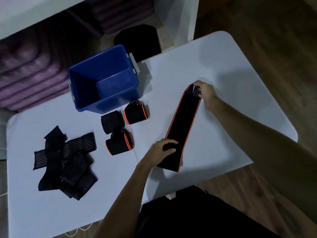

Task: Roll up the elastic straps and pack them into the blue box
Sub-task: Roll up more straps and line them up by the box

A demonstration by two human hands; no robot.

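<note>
Both hands' fingers [169, 146] grip one strap [183, 127] — white table [223, 66], wooden floor [274, 40].

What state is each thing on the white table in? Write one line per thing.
Blue plastic box: open, empty.
Long orange-edged black strap: flat, unrolled, held at both ends.
Three rolled black straps: rolled, outside box.
Striped black strap pile: unrolled.
Left hand: gripping.
Right hand: gripping.

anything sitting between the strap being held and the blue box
Yes. Three rolled straps sit on the table between the orange-edged strap and the blue box, close to its near wall. The box's open top is unobstructed, so lifting over clears them.
</note>
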